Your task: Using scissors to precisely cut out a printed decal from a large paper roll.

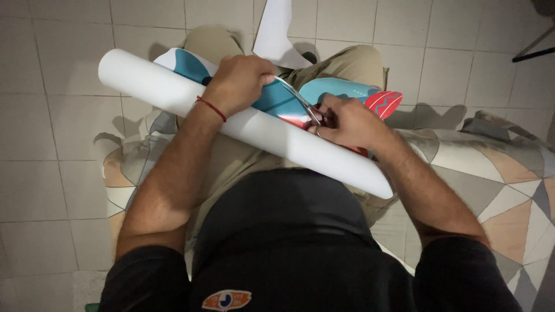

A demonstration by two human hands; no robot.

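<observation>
A long roll of paper point(173, 95), white outside with a teal, red and white print inside, lies across my lap. My left hand point(238, 81) presses down on the roll and the unrolled printed sheet point(341, 91) near the middle; a red string circles that wrist. My right hand point(347, 122) holds a pair of scissors point(300, 101) with metal blades angled up-left toward my left hand, over the printed sheet. A cut white piece of paper point(277, 32) sticks up beyond my knees.
I sit on a bed or seat covered with a fabric of triangles point(497, 167) in grey, beige and white. Pale square floor tiles point(58, 162) surround it. A dark furniture leg point(535, 53) shows at the top right.
</observation>
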